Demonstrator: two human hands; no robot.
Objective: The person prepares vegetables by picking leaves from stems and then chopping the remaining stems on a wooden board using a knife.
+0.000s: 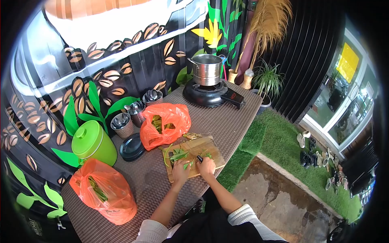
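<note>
A wooden cutting board (194, 150) lies on the brown woven-pattern table, with green leafy stems (179, 154) on its left part. My left hand (180, 170) presses on the greens with its fingers closed around some of them. In my right hand (206, 166), on the right part of the board, is the dark handle of a knife (199, 158); its blade is hard to make out. Small green pieces (208, 155) lie just beyond my right hand. Behind the board an open orange plastic bag (178, 117) holds more greens, and thin stems (194, 136) lie at the board's far edge.
Another orange bag (117, 194) stands at the front left, near a green lidded container (94, 141). Dark plates (132, 147) and cutlery cups (122, 124) are beside the bags. A steel pot (207, 73) sits on a black portable stove (202, 95) at the far end.
</note>
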